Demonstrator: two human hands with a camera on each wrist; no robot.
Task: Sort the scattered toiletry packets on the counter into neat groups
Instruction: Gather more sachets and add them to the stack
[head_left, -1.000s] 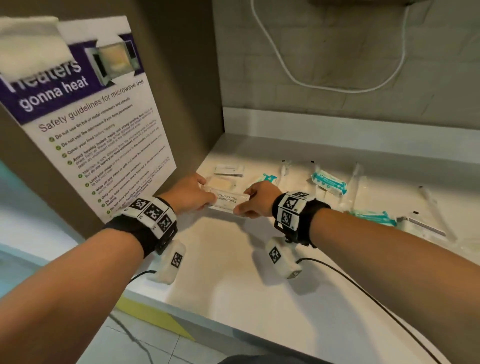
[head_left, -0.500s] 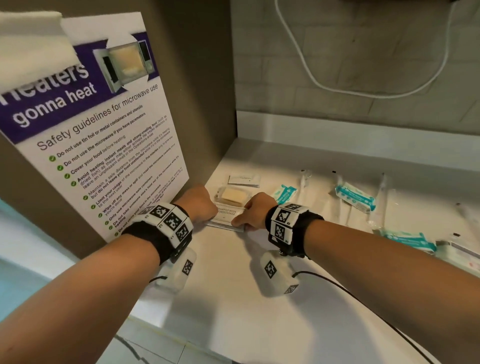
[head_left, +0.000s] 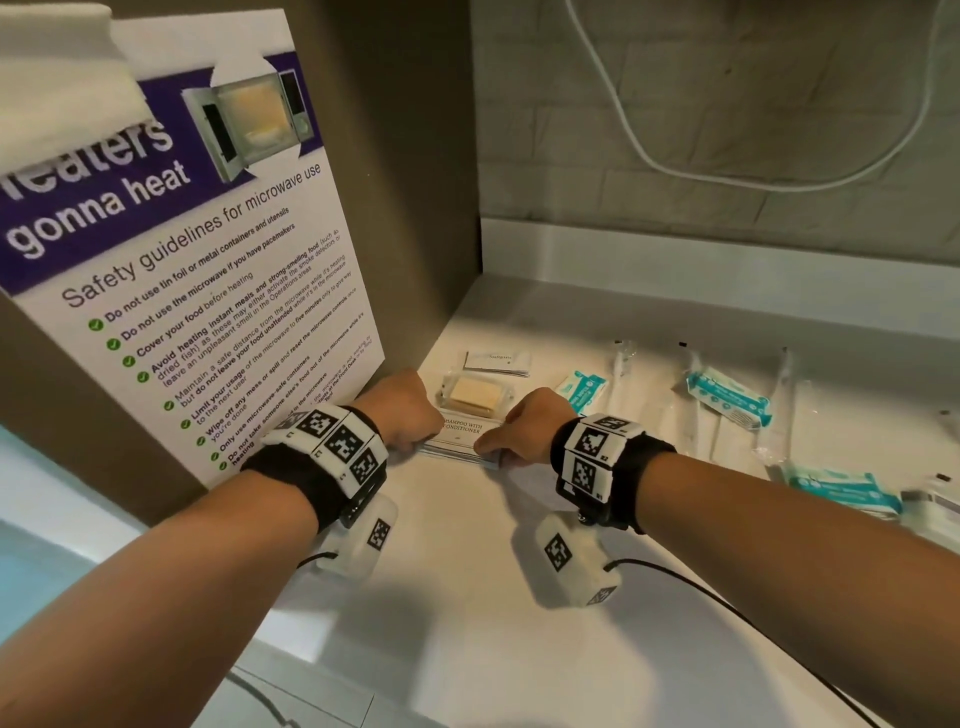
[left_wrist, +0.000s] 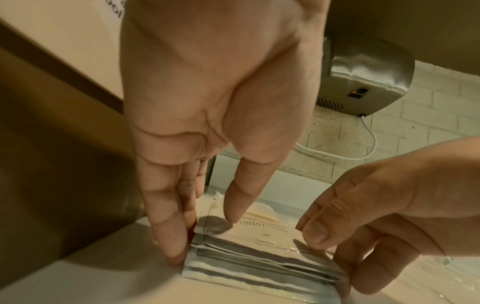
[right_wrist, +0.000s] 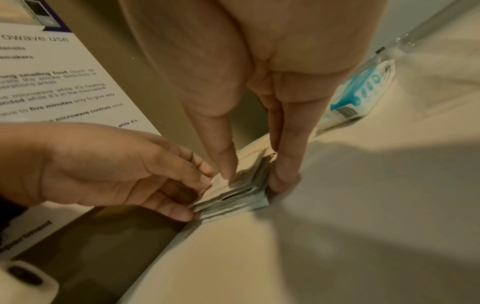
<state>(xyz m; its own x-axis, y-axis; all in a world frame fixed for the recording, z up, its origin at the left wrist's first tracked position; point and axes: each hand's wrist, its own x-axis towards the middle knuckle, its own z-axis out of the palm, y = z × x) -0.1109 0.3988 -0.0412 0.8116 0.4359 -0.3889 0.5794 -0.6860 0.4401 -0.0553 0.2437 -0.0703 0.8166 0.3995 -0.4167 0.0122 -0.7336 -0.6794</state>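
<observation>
A stack of white "shampoo with conditioner" sachets (head_left: 460, 434) lies on the white counter (head_left: 467, 597) beside the left wall panel. My left hand (head_left: 402, 410) pinches its left end, fingers down against the edge and thumb on top (left_wrist: 202, 234). At the other end my right hand (head_left: 530, 426) pinches the same way, thumb on top and fingers along the side (right_wrist: 254, 181). The sachet edges (right_wrist: 241, 191) are fanned unevenly. Behind the stack sit a soap bar in a clear packet (head_left: 475, 395) and small white sachets (head_left: 496, 361).
Teal-and-white packets (head_left: 582, 389) (head_left: 727, 397) (head_left: 841, 491) and clear-wrapped toothbrushes (head_left: 621, 358) lie scattered to the right. A microwave safety poster (head_left: 208, 260) hangs on the left panel. A white cable (head_left: 675, 166) loops on the tiled wall below a hand dryer (left_wrist: 363, 78).
Both hands have brought the sachet stack nearer to me and down onto the counter, uncovering the soap packet behind it. Both hands stay on the stack's ends.
</observation>
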